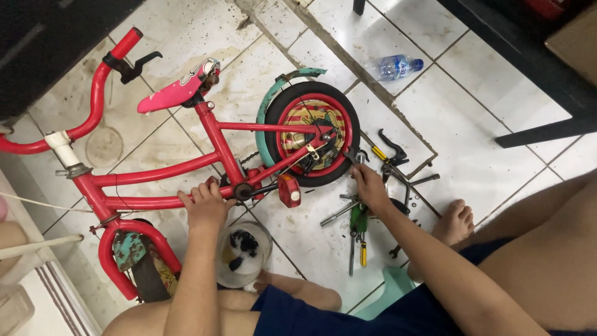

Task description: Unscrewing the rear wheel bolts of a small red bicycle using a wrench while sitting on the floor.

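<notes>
On tiled floor, left hand (205,205) gripping bicycle frame (186,163), right hand (369,185) hiding wrench (352,155)

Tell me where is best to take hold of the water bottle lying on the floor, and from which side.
Probably the bottle is best gripped around its clear middle, coming from above. It lies on its side on the tiles, blue cap pointing right, so the round body is open from the top, with nothing touching it. The cap end looks too narrow for a firm hold.
</notes>
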